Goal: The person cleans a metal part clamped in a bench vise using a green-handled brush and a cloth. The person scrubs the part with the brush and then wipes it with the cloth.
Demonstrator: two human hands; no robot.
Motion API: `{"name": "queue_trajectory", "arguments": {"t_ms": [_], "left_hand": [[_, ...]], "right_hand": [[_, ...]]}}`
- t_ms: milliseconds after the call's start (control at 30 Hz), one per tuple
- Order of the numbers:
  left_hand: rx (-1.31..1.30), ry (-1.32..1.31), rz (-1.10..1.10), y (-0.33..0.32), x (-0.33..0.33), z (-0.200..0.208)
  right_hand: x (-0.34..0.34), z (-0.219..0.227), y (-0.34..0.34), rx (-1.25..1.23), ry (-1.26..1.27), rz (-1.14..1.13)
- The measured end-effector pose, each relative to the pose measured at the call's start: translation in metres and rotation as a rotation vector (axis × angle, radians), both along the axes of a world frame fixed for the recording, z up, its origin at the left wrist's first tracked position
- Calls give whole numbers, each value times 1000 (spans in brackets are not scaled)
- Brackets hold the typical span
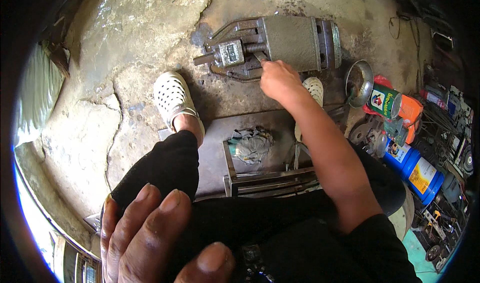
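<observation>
A heavy, greasy metal machine part [292, 40] lies on the floor ahead, with a threaded or coiled section [255, 47] showing beside a square block [231, 53]. My right hand [280, 80] reaches to its near side, closed around a thin flat-bladed tool [260, 56]. The blade's end is in the gap beside the threaded section; the tool's handle is hidden in my fist. Close to the camera, over my left thigh, my left hand [155, 238] is held with fingers stretched out and nothing visible in it.
On the right stand a metal bowl [359, 83], a green can [384, 102], an orange container [411, 114] and a blue bucket [414, 173], with scattered parts beyond. A crumpled rag [251, 145] lies between my feet, near a metal frame [270, 182]. The concrete floor [135, 43] is cracked.
</observation>
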State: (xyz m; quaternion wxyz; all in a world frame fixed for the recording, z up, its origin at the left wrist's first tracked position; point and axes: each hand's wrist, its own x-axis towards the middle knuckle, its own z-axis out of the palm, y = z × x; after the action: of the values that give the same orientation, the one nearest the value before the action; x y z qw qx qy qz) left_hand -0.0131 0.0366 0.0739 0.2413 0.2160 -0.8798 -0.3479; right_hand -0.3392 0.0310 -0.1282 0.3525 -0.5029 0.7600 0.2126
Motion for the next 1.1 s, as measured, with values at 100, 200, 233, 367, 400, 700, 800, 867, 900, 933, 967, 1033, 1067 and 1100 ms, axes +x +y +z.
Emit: {"name": "queue_trajectory", "arguments": {"t_ms": [100, 200, 233, 367, 400, 700, 800, 867, 900, 933, 967, 1033, 1067, 1100], "left_hand": [[16, -71, -28, -4, 3, 11], [57, -238, -115, -11, 8, 24], [51, -232, -120, -13, 9, 26], [25, -236, -139, -16, 9, 27], [24, -241, -147, -16, 7, 25], [-136, -55, -53, -5, -2, -5], [-144, 51, 16, -2, -3, -9], [-143, 51, 15, 0, -5, -8], [-123, 35, 20, 1, -6, -7], [-94, 15, 26, 2, -7, -5], [-70, -8, 35, 3, -8, -2], [-19, -52, 52, 6, -11, 6], [-6, -68, 55, 8, -12, 10], [6, -82, 58, 10, -14, 13]], "right_hand": [[-8, 8, -1, 68, -20, 58], [-9, 2, 17, -103, 26, 155], [-9, -2, 24, -186, 43, 170], [-8, -15, 35, -193, 122, 261], [-9, -16, 32, -221, 164, 298], [-15, 0, -87, 273, 62, 706], [-15, 4, -102, 370, 112, 836], [-15, 3, -87, 265, 113, 827], [-18, 4, -70, 139, 99, 798], [-20, 4, -51, 14, 93, 772], [-18, -1, -33, -24, 140, 702], [-17, -9, 0, -160, 197, 613], [-15, -14, 10, -197, 224, 589], [-13, -15, 17, -215, 239, 563]]}}
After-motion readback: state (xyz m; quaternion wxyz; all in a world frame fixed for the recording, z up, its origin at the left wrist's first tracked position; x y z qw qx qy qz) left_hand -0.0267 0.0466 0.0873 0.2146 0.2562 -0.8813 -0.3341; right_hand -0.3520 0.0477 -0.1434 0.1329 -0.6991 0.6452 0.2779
